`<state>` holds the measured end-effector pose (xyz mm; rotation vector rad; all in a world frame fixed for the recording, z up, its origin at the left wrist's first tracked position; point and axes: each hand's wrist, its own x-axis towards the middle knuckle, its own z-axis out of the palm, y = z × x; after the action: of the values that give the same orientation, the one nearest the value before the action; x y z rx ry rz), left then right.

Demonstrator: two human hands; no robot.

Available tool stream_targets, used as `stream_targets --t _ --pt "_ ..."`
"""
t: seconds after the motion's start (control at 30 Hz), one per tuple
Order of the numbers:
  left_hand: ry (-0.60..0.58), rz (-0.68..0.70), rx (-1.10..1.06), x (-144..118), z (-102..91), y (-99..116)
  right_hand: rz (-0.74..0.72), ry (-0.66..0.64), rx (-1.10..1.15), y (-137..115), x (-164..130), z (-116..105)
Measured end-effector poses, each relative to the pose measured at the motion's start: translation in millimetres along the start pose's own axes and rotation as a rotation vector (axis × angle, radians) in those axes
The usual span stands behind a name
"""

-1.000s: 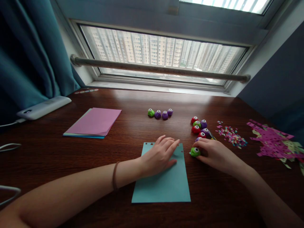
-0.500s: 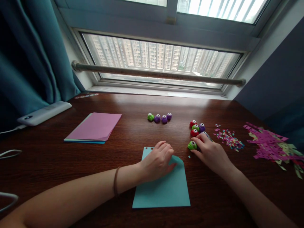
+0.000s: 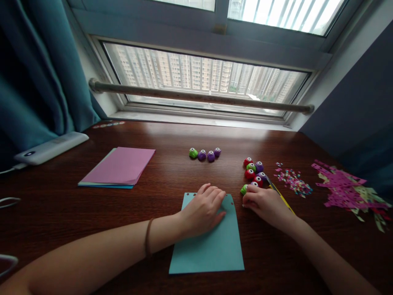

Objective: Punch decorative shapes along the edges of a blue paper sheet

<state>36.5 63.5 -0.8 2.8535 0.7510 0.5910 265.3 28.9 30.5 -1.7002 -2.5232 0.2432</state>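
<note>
Two hands work at the near edge of the wooden table. The left hand lies palm down on the upper part of the blue sheet, fingers loosely curled and together, pinning the paper flat. The right hand rests just right of the sheet's upper right corner, fingers bent down to the table; whether the fingertips pinch anything cannot be told. The green punch stands just beyond the right hand's fingertips, touching or nearly touching them, at the near end of the cluster of punches. A yellow-handled tool lies partly hidden beside the right hand. Further out from the left hand stand a row of four punches and, to its left, a stack of coloured paper; paper confetti and punched scraps lie to the right of the right hand. For clean work, keep the left palm pressing the sheet so it cannot slide, and align any punch squarely over the edge before pressing. Compared with half a second earlier, the sheet's lifted corner now lies flat, and the right hand has drawn nearer, off the green punch.
</note>
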Motion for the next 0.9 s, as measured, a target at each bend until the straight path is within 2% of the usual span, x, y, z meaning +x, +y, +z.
stream_targets --t 0.1,0.2,0.27,0.37,0.47,0.57,0.73,0.9 --pt "-0.015 -0.003 -0.001 0 0.5 -1 -0.04 -0.006 -0.061 1 -2 -2" --pt "-0.019 -0.003 0.001 0 0.2 -1 0.006 0.092 -0.084 15 -6 -12" --pt "-0.024 0.002 0.01 0 0.0 0 0.129 0.234 -0.124 33 -10 -22" --pt "-0.032 0.005 0.021 0 0.0 0 0.39 0.409 -0.291 65 -17 -34" --pt "-0.045 0.006 0.037 0 0.1 0 0.555 0.445 -0.405 90 -23 -39" --pt "-0.051 0.006 0.061 -1 0.0 0 0.642 0.467 -0.427 101 -26 -39" --pt "-0.059 0.005 0.068 -2 0.0 0 0.67 0.542 -0.39 104 -26 -37" --pt "-0.038 0.004 0.072 -3 0.3 0 0.554 0.62 -0.275 101 -22 -31"
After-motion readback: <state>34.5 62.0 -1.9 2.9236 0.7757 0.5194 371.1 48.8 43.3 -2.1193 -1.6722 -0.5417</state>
